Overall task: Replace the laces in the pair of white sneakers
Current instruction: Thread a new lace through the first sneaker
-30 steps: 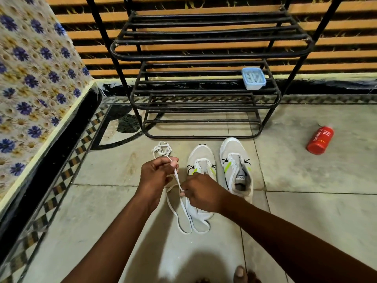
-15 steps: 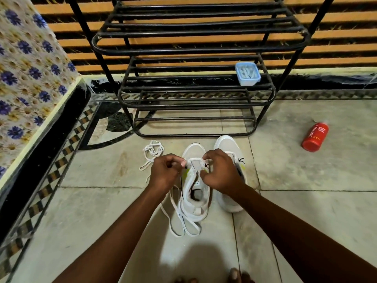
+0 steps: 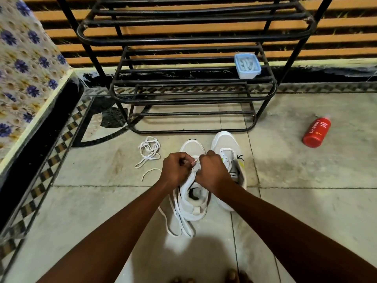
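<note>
Closer together now, our left hand (image 3: 177, 168) and right hand (image 3: 212, 172) pinch the lace (image 3: 179, 219) tip over the left sneaker (image 3: 193, 203).

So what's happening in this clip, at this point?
A person is lacing the left white sneaker on a tiled floor. Both hands meet over its eyelets: the left hand and right hand pinch the white lace, whose slack trails beside the heel. The right sneaker stands alongside. A loose lace lies to the left, in front of a black shoe rack.
</note>
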